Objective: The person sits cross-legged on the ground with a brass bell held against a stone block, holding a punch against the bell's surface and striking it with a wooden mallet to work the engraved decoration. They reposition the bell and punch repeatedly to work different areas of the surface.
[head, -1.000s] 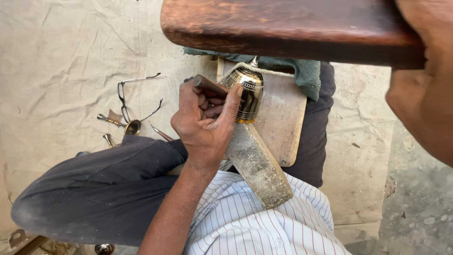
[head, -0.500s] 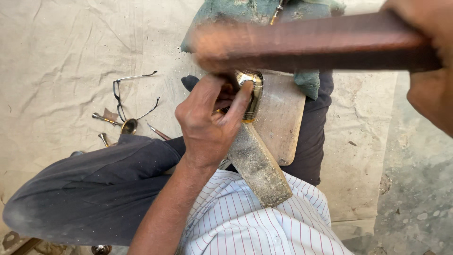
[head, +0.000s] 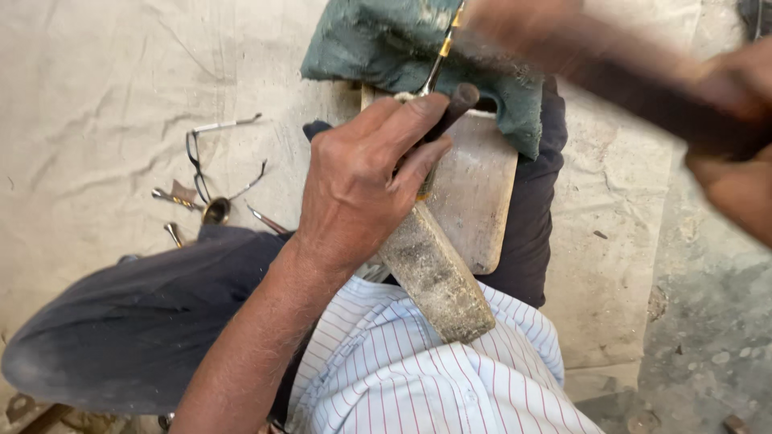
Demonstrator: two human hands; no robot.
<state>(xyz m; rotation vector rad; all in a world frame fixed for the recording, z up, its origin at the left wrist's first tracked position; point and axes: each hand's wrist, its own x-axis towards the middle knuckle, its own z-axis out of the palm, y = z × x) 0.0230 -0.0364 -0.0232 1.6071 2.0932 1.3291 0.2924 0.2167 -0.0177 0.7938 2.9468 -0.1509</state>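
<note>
The left hand is clenched around a short dark punch, thumb and forefinger pinching it so that only its rounded top end shows above the knuckles. Under the fingers a sliver of a yellowish metal piece peeks out; most of it is hidden by the hand, so its shape cannot be told. The hand rests on a worn wooden board that lies across the person's lap, pale and scuffed, with rounded corners. A long grey stone-like block runs slantwise from under the hand towards the near edge of the board and past it, onto the striped shirt.

The right hand, at the right edge of the view, grips a dark wooden mallet, which is heavily blurred and stretches from that hand towards the top middle. Its head is smeared, so details of its face cannot be made out.

At the far edge of the board a crumpled green cloth is draped, with a thin metal tool with a yellow band lying on it. On the pale ground sheet to the left lie a pair of spectacles and some small metal tools, just beside the person's dark-trousered knee.
</note>
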